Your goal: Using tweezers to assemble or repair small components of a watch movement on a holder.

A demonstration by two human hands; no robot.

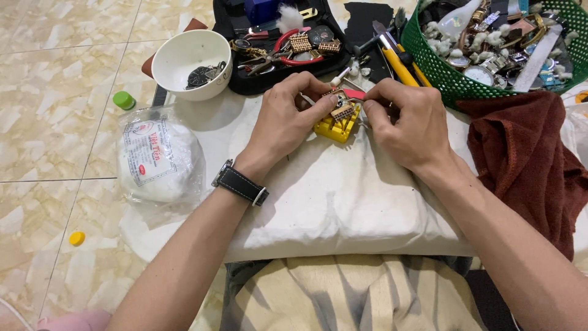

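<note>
The left hand (288,119) pinches the gold band (343,111) down on the yellow block (337,127), centre of the white cushion (331,196). It should press firmly there. The right hand (401,122) grips a thin tool at the band; best driven straight, with small pressure.

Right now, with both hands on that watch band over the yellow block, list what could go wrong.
1. The gold watch band sits on a small yellow block on a soft white cushion; the block may tip under pressure.
2. Any tiny part freed there could roll off onto the patterned tile floor and be hard to spot.
3. The left hand and right hand are close together; a slipping tool might jab a finger.
</note>
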